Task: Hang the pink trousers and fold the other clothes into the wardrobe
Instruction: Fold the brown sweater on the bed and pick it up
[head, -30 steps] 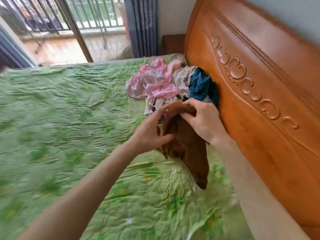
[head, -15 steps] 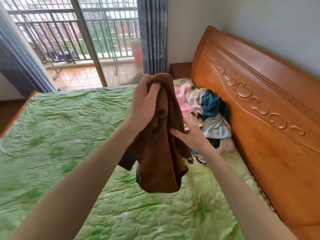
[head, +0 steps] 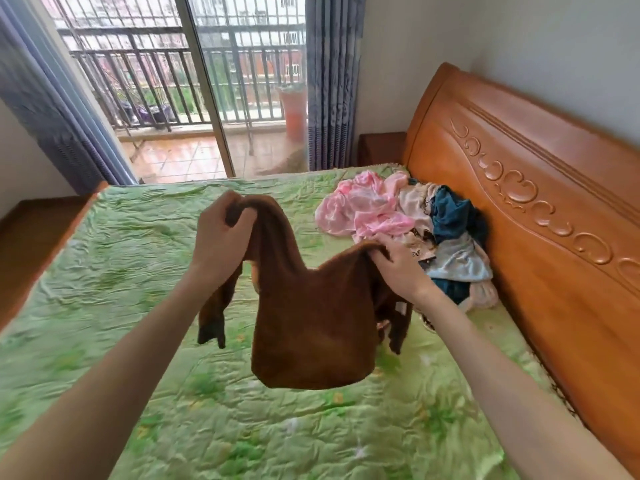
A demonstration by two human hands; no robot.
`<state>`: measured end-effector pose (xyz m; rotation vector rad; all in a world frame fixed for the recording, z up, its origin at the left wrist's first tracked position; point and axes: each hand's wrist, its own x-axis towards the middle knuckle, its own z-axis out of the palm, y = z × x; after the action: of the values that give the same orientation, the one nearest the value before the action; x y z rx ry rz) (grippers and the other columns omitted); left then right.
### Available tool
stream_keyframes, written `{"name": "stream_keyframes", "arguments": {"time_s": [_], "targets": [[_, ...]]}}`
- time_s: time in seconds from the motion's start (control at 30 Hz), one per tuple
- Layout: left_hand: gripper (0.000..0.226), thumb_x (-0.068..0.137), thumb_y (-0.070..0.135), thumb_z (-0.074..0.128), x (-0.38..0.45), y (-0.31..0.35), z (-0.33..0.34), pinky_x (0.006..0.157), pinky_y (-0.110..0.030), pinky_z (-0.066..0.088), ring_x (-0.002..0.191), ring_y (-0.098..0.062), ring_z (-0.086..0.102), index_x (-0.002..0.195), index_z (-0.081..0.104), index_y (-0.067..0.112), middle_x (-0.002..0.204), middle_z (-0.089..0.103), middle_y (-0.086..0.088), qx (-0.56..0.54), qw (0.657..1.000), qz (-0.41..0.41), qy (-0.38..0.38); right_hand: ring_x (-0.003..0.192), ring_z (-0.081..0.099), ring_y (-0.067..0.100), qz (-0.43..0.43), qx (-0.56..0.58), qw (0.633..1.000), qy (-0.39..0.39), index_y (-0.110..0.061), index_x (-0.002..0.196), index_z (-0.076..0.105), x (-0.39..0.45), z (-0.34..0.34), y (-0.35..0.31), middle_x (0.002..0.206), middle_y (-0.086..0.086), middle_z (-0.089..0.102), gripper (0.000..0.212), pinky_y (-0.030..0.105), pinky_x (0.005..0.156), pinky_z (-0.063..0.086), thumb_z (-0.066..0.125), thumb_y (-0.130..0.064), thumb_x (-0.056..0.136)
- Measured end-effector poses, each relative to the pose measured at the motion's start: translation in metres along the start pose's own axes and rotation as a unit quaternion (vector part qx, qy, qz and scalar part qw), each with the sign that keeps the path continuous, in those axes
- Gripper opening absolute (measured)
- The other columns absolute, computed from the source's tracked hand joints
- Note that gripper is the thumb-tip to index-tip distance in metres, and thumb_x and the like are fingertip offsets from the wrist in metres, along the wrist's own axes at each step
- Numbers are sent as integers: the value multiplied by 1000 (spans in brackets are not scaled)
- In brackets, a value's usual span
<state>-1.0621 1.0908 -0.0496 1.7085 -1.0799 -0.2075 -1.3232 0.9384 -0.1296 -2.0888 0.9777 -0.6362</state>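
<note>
Both hands had fingers curled tight on the brown top (head: 311, 323), left hand (head: 221, 237) higher than right hand (head: 398, 268). It hung above the bed (head: 104, 271), stretched left to right, hem pointing down, near the clothes pile (head: 415, 223)

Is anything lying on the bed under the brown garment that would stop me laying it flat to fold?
Nothing visible: the green bedspread below the brown garment is bare. The clothes pile sits off to the right by the headboard.
</note>
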Motion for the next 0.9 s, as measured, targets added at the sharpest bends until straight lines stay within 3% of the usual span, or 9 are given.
{"name": "stream_keyframes", "arguments": {"time_s": [0.1, 0.2, 0.3, 0.37, 0.47, 0.57, 0.7, 0.8, 0.9], "targets": [[6, 99, 15, 60, -6, -21, -16, 66, -23, 47, 78, -14, 60, 103, 64, 13, 86, 66, -5, 48, 998, -25, 18, 84, 62, 9, -41, -39, 998, -25, -15, 94, 71, 9, -23, -33, 87, -1, 67, 15, 25, 76, 47, 61, -25, 102], [16, 99, 17, 60, -10, -34, -32, 76, -26, 49, 90, -19, 63, 112, 70, 18, 97, 70, 0, 94, 994, -36, 33, 77, 62, 12, -71, -83, 992, -70, -15, 84, 73, 14, -42, -65, 80, 1, 67, 15, 28, 71, 48, 69, -25, 95], [22, 100, 23, 60, -7, -42, -47, 80, -34, 44, 93, -22, 60, 117, 71, 16, 98, 67, 1, 170, 983, -63, 36, 74, 63, 9, -128, -114, 983, -72, -25, 80, 73, 20, -59, -96, 76, -5, 67, 14, 26, 71, 49, 72, -26, 94], [24, 102, 27, 59, -4, -47, -52, 77, -36, 41, 93, -24, 58, 121, 69, 16, 99, 62, 0, 238, 968, -75, 4, 74, 64, 10, -156, -130, 977, -64, -22, 82, 75, 24, -72, -117, 76, -4, 69, 12, 27, 69, 50, 73, -27, 93], [21, 100, 31, 60, 1, -49, -51, 74, -39, 40, 101, -33, 59, 109, 66, 14, 99, 56, -2, 307, 949, -68, -36, 71, 62, 4, -190, -142, 970, -52, -20, 84, 76, 27, -93, -151, 74, -7, 68, 13, 12, 62, 43, 73, -28, 94], [20, 96, 34, 65, 4, -38, -41, 79, -42, 43, 104, -32, 56, 99, 57, 15, 104, 54, -6, 342, 934, -80, -68, 67, 60, 3, -218, -148, 964, -37, -21, 80, 73, 31, -115, -178, 71, -7, 67, 15, 10, 61, 43, 72, -27, 95], [27, 92, 16, 66, 7, -15, -18, 96, -43, 50, 112, -25, 61, 117, 58, 17, 117, 64, -4, 237, 968, -7, -87, 57, 51, 1, -242, -144, 960, -4, -16, 74, 70, 40, -137, -200, 63, -6, 61, 18, 9, 57, 36, 72, -20, 91], [49, 93, 9, 69, 5, 22, 4, 113, -35, 43, 127, -9, 59, 136, 55, 27, 128, 67, 5, 66, 980, 63, -178, 60, 49, 4, -255, -150, 955, 0, -11, 76, 72, 44, -144, -208, 67, 5, 64, 17, 15, 58, 37, 71, -20, 89], [44, 94, 14, 72, 5, 59, 28, 113, -26, 41, 124, 1, 60, 132, 61, 33, 123, 70, 12, -3, 971, 126, -201, 66, 54, 8, -263, -149, 953, -13, -13, 76, 73, 48, -144, -209, 72, 8, 68, 15, 26, 63, 43, 71, -21, 88]]}}
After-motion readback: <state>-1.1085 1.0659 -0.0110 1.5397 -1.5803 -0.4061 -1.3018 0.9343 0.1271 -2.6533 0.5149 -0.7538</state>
